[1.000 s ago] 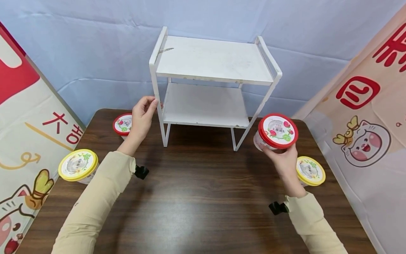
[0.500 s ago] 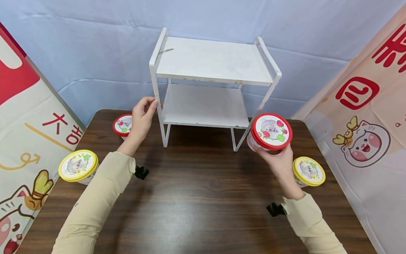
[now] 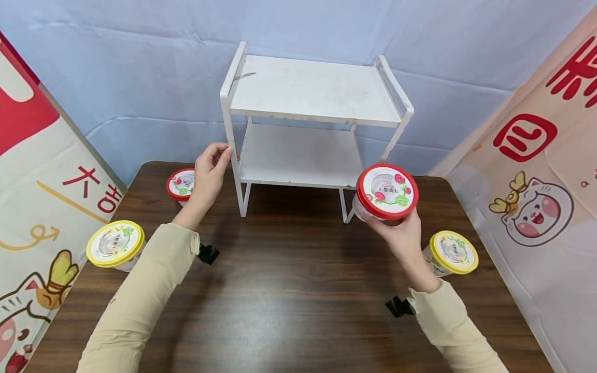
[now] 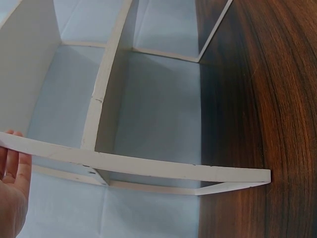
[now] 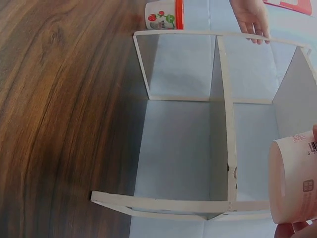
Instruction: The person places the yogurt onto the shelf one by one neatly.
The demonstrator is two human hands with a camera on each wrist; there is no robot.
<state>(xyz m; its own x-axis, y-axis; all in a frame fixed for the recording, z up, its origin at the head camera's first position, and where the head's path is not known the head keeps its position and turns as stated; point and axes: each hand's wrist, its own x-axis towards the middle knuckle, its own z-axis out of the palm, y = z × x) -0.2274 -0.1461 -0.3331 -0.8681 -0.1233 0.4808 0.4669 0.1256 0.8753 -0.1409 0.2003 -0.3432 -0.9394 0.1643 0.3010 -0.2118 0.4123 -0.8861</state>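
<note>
A white two-tier shelf rack (image 3: 317, 88) stands at the back of the table. My left hand (image 3: 210, 168) is at its left front post, thumb in front and fingers behind, gripping it. The left wrist view shows those fingers (image 4: 11, 166) wrapped behind the post. My right hand (image 3: 403, 235) holds a paper tub with a red strawberry-printed lid (image 3: 387, 190) from below and the side. The tub is raised in front of the rack's right front leg, overlapping it in the head view. In the right wrist view the tub's pale lower wall (image 5: 296, 181) faces the camera.
Another red-lidded tub (image 3: 182, 184) stands left of the rack, partly behind my left wrist. One yellow-lidded tub (image 3: 115, 243) sits near the table's left edge, another (image 3: 452, 252) by the right edge. Printed cloth panels (image 3: 527, 171) flank the wooden table (image 3: 280, 290).
My right hand has carried the red-lidded tub leftward, across the rack's right front leg, uncovering more of the right yellow-lidded tub. The left hand has kept its grip on the post.
</note>
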